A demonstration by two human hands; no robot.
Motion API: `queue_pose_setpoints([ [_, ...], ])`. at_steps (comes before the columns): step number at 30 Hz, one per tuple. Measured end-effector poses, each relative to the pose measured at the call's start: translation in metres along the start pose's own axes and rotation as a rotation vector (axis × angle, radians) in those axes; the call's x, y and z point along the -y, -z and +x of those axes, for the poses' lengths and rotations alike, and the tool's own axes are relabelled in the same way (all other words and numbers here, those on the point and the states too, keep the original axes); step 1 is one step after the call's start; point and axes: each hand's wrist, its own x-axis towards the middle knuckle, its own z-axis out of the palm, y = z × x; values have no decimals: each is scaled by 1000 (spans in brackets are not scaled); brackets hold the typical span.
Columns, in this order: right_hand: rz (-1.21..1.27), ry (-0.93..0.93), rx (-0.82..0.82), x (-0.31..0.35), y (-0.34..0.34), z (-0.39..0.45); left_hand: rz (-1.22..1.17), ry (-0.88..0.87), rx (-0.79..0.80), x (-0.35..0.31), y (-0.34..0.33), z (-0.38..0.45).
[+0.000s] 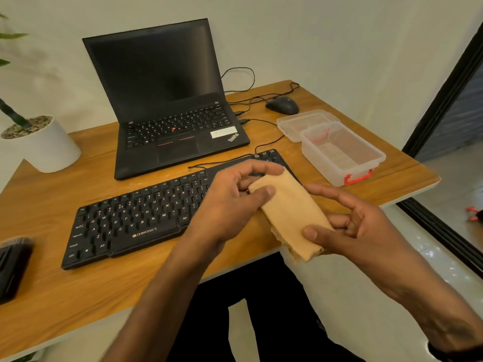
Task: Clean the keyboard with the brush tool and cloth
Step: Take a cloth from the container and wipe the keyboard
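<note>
A black wired keyboard (136,218) lies slanted on the wooden table (78,288), its right end hidden behind my hands. A folded tan cloth (290,215) is held above the keyboard's right end and the table's front edge. My left hand (230,205) pinches the cloth's upper end between thumb and fingers. My right hand (347,228) grips its lower end with the thumb on top, the other fingers spread behind. A dark, blurred object (13,265) sits at the left edge; whether it is the brush I cannot tell.
An open black laptop (167,100) stands behind the keyboard. A clear plastic box with red clips (342,155) and its lid (303,124) sit at the right, a black mouse (282,105) behind them. A white plant pot (44,145) stands at the left.
</note>
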Motion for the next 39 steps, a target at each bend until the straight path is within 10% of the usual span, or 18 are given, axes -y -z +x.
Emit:
queue_pose_setpoints([
  [18, -835, 305, -575, 53, 96, 73, 458, -468, -239, -72, -71, 168],
  [39, -1613, -59, -290, 30, 67, 88, 1145, -362, -44, -15, -93, 210],
])
